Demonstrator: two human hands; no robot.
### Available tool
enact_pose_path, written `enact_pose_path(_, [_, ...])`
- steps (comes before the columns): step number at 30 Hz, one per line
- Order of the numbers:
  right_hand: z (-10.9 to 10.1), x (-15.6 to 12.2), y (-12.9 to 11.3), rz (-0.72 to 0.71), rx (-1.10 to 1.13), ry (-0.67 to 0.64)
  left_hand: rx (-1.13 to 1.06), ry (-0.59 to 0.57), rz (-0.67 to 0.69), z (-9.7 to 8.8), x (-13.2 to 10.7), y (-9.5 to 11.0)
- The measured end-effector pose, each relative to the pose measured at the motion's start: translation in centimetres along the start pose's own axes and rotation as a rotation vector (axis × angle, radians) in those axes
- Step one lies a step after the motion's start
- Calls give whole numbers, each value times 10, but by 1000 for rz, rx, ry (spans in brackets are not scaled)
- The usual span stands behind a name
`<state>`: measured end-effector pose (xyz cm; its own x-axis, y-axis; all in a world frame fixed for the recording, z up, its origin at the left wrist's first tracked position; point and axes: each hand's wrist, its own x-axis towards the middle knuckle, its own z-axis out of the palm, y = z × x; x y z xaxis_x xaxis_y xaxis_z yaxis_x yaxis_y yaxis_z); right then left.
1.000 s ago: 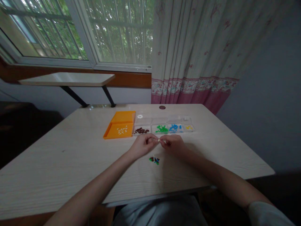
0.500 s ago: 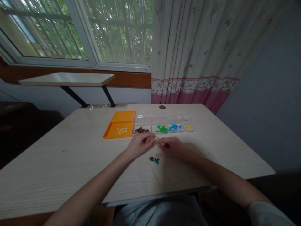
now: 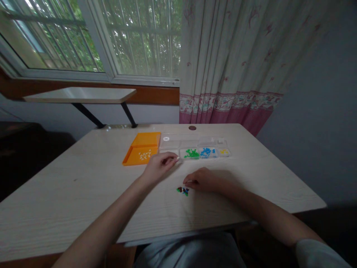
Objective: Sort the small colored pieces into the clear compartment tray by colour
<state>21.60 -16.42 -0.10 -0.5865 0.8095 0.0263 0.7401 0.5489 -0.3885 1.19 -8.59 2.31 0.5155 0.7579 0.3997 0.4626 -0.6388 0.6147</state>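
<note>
My left hand (image 3: 159,166) is closed in a pinch on a small white plastic piece (image 3: 177,158), just in front of the clear compartment box (image 3: 189,158). The left hand covers part of the box's left compartment. My right hand (image 3: 203,180) is lower down, its thumb and finger pinched together beside a small cluster of joined pieces (image 3: 183,191) in brown, green, blue and white. Whatever sits between those fingertips is too small to name. Green pieces (image 3: 192,153), blue pieces (image 3: 205,152) and yellow pieces (image 3: 224,151) lie in separate compartments.
An open orange case (image 3: 126,158) with loose white pieces (image 3: 145,154) stands left of the clear box. A raised shelf (image 3: 80,95) on black legs is at the table's back left. A round brown disc (image 3: 192,128) lies near the back edge, below the curtain (image 3: 217,74).
My hands have moved apart. The left shifted left and slightly up, over the brown pieces' compartment, while the right came down close to the cluster.
</note>
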Motion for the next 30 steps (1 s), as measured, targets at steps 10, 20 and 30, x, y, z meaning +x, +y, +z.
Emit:
enact_pose_path(10, [-3, -2, 0, 15, 17, 22, 568, -232, -341, -74, 15, -85])
enact_pose_path(20, [-2, -1, 3, 19, 23, 14, 665, -217, -342, -75, 14, -93])
enact_pose_path(30, [-1, 1, 5, 118, 187, 269, 215, -131, -6, -28, 4, -22])
